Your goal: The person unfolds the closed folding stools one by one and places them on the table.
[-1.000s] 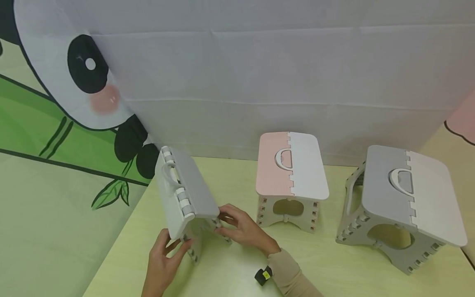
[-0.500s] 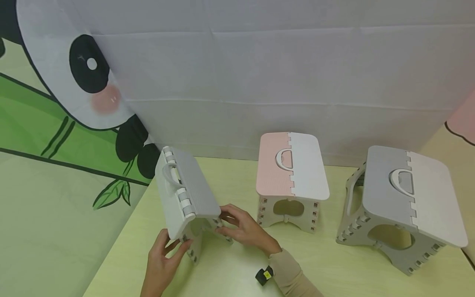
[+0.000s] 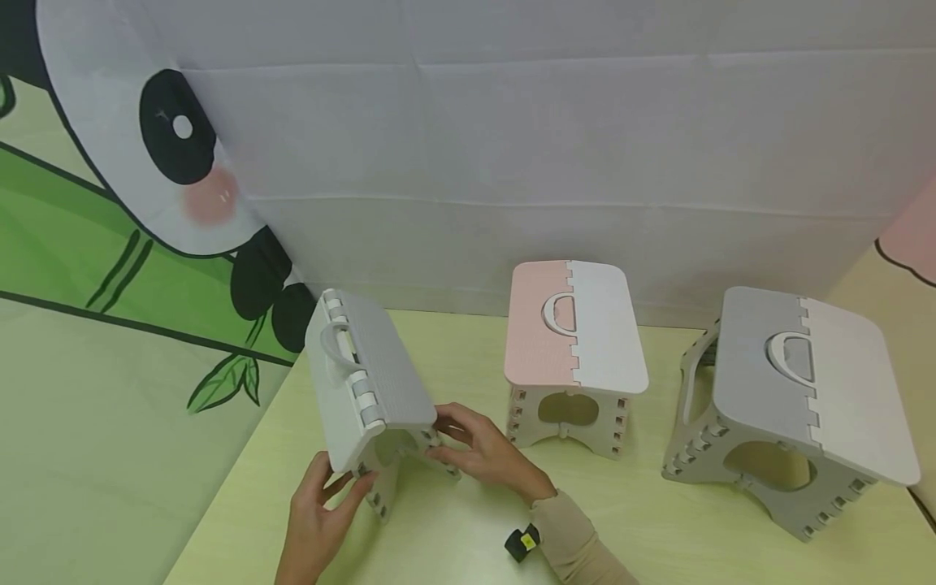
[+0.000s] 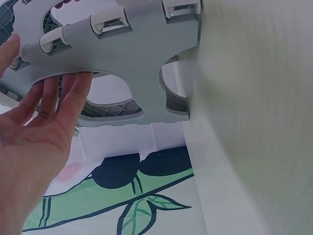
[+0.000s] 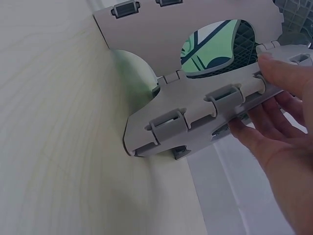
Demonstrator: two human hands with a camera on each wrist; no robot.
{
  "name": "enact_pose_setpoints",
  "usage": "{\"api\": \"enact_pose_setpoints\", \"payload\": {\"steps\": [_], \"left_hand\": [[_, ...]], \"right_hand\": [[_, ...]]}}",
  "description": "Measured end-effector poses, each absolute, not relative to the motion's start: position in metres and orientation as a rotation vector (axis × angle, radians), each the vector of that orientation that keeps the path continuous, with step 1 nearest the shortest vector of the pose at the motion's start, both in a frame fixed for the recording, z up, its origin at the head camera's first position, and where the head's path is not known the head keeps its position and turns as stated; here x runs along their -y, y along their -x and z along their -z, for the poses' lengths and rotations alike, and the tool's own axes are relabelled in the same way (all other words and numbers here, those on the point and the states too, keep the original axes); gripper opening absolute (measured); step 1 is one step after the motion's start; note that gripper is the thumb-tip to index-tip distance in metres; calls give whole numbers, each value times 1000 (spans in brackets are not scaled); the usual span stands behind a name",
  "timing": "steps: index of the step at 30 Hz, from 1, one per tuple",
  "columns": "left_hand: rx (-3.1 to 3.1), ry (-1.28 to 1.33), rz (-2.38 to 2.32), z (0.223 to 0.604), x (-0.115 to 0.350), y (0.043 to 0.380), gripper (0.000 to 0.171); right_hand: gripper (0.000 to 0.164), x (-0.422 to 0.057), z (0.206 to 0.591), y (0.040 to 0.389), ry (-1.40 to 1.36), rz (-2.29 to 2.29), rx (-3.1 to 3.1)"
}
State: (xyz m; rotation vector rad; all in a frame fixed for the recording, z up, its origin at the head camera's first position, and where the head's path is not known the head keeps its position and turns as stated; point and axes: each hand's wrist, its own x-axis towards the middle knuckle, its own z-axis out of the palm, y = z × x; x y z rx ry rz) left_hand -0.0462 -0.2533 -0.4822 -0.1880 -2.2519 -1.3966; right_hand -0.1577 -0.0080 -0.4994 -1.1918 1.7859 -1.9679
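A grey and white folding stool [image 3: 391,357] stands half unfolded on the table's left, its seat peaked along the hinge line and its handle raised. My left hand [image 3: 318,512] grips the stool's left leg panel by its near edge. In the left wrist view, several fingers reach through the opening of that leg panel [image 4: 137,58], with the thumb on its hinged edge. My right hand [image 3: 490,455] pinches the right leg panel under the seat. The right wrist view has the thumb on one side of this leg panel [image 5: 195,110] and the fingers on the other.
A pink and white folding stool [image 3: 610,325] stands unfolded at the middle back of the table [image 3: 439,544]. To its right is a larger grey and white folding stool [image 3: 760,374], also unfolded. A printed cloth [image 3: 475,146] hangs behind. A small black object [image 3: 521,543] is beside the right sleeve.
The held stool's right seat half and right leg panel have shifted slightly right, so it is spread a little wider. Both hands keep their hold.
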Motion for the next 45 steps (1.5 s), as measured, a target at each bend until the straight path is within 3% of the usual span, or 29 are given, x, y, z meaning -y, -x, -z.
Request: {"api": "enact_pose_setpoints", "payload": {"steps": [45], "left_hand": [[2258,141,1387,480,255,45,50]], "right_hand": [[48,4,499,159,1189,2010,-1793]]}}
